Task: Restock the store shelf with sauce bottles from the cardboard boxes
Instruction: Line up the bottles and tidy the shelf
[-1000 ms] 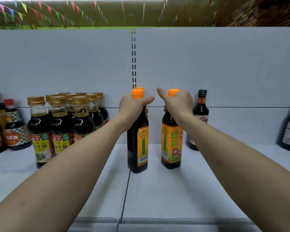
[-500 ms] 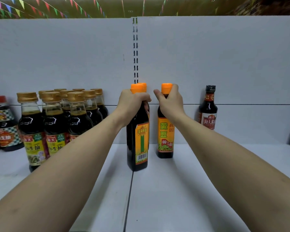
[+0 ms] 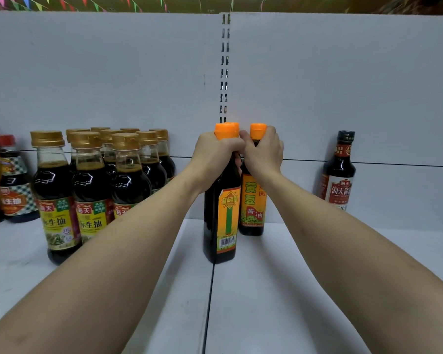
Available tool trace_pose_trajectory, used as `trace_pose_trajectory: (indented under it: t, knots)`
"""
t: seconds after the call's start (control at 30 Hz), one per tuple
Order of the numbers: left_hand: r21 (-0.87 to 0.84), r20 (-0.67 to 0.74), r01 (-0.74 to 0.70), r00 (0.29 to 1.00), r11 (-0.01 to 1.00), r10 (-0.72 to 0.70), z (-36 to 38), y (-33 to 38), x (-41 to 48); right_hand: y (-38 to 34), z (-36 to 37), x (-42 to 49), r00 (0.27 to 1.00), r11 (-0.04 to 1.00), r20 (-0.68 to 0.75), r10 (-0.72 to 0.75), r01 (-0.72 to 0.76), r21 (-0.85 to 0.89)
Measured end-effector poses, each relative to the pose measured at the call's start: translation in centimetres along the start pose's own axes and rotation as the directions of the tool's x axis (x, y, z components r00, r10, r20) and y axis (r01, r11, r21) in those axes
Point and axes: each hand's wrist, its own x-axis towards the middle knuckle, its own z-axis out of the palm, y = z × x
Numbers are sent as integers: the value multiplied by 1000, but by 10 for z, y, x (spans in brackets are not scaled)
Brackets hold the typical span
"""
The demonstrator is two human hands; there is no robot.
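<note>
Two dark sauce bottles with orange caps and orange-yellow labels stand upright on the white shelf (image 3: 292, 290). My left hand (image 3: 215, 154) is closed around the neck of the nearer bottle (image 3: 221, 221), which sits on the seam between two shelf boards. My right hand (image 3: 262, 152) grips the neck of the farther bottle (image 3: 252, 203), close to the back panel. The two hands touch each other. A third orange cap peeks out behind the left bottle's cap. No cardboard box is in view.
A cluster of several gold-capped soy sauce bottles (image 3: 87, 190) stands at the left, with a red-capped checked-label bottle (image 3: 13, 185) further left. A single black-capped bottle (image 3: 339, 175) stands at the right by the back panel (image 3: 343, 85).
My right hand has pushed its bottle back and leftwards, from beside the left bottle to behind it near the back panel. The left bottle stays put.
</note>
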Motion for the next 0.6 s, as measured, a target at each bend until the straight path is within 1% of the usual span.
trace_pose_trajectory:
  t: [0.17, 0.27, 0.37, 0.47, 0.6]
  knots:
    - [-7, 3, 7, 1000, 1000, -7, 1, -1, 1, 2, 4, 2, 999, 999, -35, -20, 18, -44]
    - [-12, 2, 3, 1000, 1000, -3, 1, -2, 2, 5, 6, 1, 994, 992, -90, -56, 45, -122]
    - [-3, 6, -4, 1000, 1000, 4, 1, -2, 2, 6, 8, 0, 989, 988, -125, -80, 62, -144]
    - [-3, 14, -5, 1000, 1000, 5, 1, -1, 2, 4, 6, -2, 992, 985, -111, -68, 49, -164]
    - [-7, 23, 22, 999, 1000, -22, 1, 2, -2, 3, -18, -11, 991, 984, -133, -7, -16, -176]
